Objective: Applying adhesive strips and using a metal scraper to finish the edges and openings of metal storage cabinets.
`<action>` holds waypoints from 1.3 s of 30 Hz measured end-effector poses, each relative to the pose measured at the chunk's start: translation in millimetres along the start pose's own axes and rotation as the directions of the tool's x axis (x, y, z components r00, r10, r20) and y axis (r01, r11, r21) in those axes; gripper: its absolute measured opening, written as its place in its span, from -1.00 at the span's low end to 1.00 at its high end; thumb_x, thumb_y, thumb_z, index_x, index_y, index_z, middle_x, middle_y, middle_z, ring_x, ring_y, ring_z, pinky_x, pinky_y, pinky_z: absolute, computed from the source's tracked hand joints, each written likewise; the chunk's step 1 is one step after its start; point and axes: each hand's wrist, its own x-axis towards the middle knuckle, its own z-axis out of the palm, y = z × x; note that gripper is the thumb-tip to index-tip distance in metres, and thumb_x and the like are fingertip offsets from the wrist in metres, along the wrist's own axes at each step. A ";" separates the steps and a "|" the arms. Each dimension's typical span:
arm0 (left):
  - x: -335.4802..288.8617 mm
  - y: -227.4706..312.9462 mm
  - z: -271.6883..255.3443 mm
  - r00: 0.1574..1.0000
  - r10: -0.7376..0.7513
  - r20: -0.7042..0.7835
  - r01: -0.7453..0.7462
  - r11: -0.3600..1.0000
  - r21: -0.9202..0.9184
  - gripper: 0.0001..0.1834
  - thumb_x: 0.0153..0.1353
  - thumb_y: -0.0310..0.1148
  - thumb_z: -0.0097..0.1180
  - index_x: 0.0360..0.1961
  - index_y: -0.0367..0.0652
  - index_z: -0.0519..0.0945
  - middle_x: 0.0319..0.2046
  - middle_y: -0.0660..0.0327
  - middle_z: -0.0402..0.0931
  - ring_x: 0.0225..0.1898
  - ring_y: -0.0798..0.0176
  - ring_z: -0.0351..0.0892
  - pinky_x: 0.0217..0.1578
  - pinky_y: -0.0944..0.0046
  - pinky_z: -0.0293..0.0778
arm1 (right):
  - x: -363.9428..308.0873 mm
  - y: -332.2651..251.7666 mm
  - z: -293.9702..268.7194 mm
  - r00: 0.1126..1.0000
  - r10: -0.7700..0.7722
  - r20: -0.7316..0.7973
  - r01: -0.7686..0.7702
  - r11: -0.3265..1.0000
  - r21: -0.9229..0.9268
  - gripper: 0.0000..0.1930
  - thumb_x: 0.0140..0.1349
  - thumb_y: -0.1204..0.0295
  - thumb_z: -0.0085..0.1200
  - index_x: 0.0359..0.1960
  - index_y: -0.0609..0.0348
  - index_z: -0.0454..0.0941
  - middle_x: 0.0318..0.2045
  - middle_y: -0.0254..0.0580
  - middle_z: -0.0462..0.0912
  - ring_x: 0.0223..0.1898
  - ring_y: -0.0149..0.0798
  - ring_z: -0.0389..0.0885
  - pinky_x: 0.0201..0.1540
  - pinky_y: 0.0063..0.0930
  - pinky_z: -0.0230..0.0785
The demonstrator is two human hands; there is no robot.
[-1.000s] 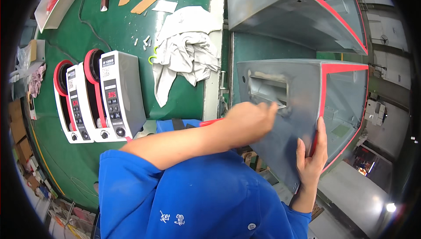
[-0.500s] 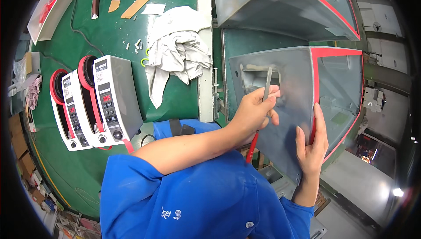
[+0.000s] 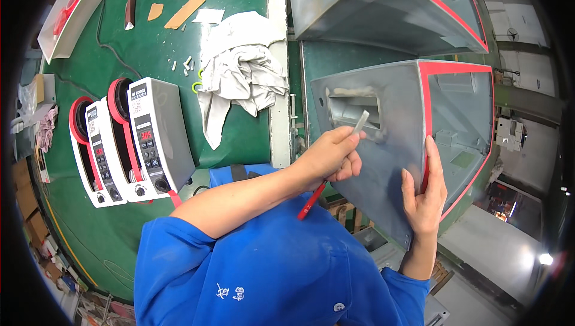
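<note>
1. Head view showed, furthest left of the grey housing (image 3: 383, 164), three white control boxes (image 3: 129, 137) with red trim standing side by side on the green table (image 3: 150, 44).
2. Nearer the housing, a crumpled white cloth (image 3: 239, 74) lay on the table, with scraps of cardboard (image 3: 184, 11) above it and a white tray (image 3: 67, 17) well to the left of those.
3. Left hand (image 3: 329, 155) reached across the blue shirt (image 3: 269, 266) to the housing's grey face, its fingers pressed together around a red-handled tool (image 3: 311, 200).
4. That tool's pale flat blade (image 3: 360, 121) stuck up from the fingers and lay against the lower edge of the rectangular slot (image 3: 353, 107) cut in the housing's face.
5. The housing itself stood just right of the table's edge, tilted, with a red strip (image 3: 424, 110) running along its open rim.
6. Right hand (image 3: 425, 194) held the housing at that red rim, fingers spread flat on the grey face and thumb hooked over the edge.
7. A second grey housing (image 3: 383, 2) with the same red edging sat just above the first.
</note>
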 end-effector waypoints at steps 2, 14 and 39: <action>-0.7 3.1 1.7 0.999 -0.027 0.038 0.024 0.996 0.086 -0.72 0.30 -0.27 -0.25 -0.12 -0.24 0.36 -0.66 0.23 0.38 -0.81 0.52 0.13 -0.81 0.50 -0.01 | -0.4 0.7 -0.1 1.000 -0.008 0.002 0.008 1.000 -0.007 -0.39 -0.05 0.68 0.07 0.12 0.36 0.19 0.00 0.11 0.40 -0.10 -0.01 0.48 -0.07 -0.36 0.32; 8.2 27.3 1.1 0.996 -0.053 0.077 0.012 0.890 0.455 -0.78 0.24 -0.36 -0.20 -0.26 -0.25 0.46 -0.73 0.29 0.37 -0.78 0.53 0.20 -0.78 0.47 0.07 | 2.5 1.0 -0.8 1.000 0.011 0.018 -0.011 1.000 -0.012 -0.39 -0.04 0.66 0.07 0.12 0.36 0.18 0.00 0.10 0.40 -0.11 0.00 0.49 -0.08 -0.36 0.33; 22.6 42.0 -9.5 0.979 -0.007 0.205 -0.144 0.683 0.716 -0.77 0.21 -0.36 -0.16 -0.39 -0.28 0.48 -0.78 0.30 0.38 -0.74 0.47 0.27 -0.69 0.41 0.20 | 1.3 1.4 -0.6 0.999 0.031 0.022 -0.031 0.999 -0.011 -0.38 -0.05 0.65 0.10 0.11 0.39 0.17 0.03 0.15 0.37 -0.06 0.04 0.47 -0.06 -0.33 0.34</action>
